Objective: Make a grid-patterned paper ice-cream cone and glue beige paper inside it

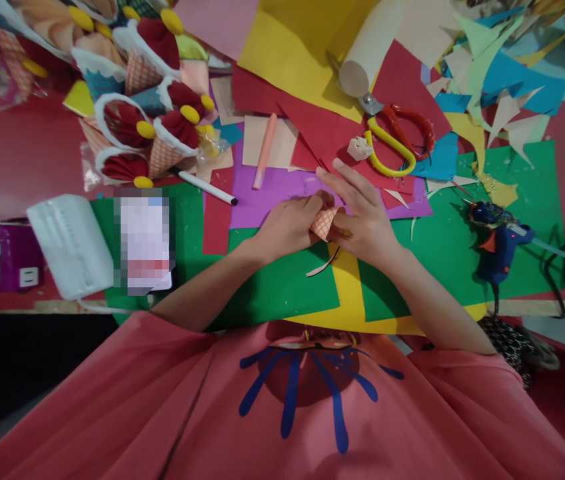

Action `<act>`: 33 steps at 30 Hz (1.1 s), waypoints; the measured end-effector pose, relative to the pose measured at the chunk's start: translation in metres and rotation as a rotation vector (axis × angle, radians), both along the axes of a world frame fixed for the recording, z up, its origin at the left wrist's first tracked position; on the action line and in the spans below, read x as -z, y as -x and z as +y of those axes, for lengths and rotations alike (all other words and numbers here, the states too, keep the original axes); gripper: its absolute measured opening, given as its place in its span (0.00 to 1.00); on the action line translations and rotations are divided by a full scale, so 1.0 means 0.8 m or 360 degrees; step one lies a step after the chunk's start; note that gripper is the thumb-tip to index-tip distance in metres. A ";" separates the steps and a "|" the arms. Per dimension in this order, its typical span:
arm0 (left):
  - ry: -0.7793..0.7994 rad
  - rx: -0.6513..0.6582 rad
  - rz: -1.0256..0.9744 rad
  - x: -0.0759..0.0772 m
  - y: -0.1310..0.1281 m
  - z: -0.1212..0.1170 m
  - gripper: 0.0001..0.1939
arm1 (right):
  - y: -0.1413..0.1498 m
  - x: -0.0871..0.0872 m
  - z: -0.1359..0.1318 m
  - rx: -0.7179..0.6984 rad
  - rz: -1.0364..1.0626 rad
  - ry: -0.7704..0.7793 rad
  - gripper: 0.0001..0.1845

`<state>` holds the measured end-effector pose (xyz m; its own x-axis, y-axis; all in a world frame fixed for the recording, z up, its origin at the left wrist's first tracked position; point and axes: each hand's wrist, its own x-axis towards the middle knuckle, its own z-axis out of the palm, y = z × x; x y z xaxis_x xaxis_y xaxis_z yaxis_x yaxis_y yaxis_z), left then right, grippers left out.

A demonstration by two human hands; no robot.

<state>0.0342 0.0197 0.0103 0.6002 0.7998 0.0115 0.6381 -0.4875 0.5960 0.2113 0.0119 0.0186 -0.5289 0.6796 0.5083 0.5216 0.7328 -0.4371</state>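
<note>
Over the purple and green paper sheets, my two hands meet around a small rolled piece of orange checked paper (323,225), shaped like a cone. My left hand (287,227) is closed on its left side, fingers curled over the top. At its right edge, my right hand (366,223) grips the roll with the thumb and lower fingers, while two fingers stretch up and left. Part of the roll is hidden by the fingers. A thin paper strip (323,263) lies just below the hands. Scissors (392,147) with yellow and red handles rest beyond my right hand.
Finished paper cones (172,137) with white trim crowd the back left. A marker (207,187), a phone (144,240) and a white power strip (70,247) lie on the left. On the right is a blue glue gun (500,250), with paper scraps (507,113) behind.
</note>
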 end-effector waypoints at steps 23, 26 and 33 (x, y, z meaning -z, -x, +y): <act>0.0166 -0.0103 -0.0486 0.001 0.003 0.004 0.13 | -0.012 -0.008 0.004 0.0035 0.0165 -0.0039 0.05; 0.0167 -0.0070 -0.0363 0.000 0.003 0.003 0.14 | -0.010 -0.008 0.004 0.0027 0.0094 -0.0018 0.06; 0.0162 0.0027 0.0008 -0.003 0.002 -0.002 0.20 | 0.002 0.000 0.000 0.0063 -0.0046 -0.0220 0.12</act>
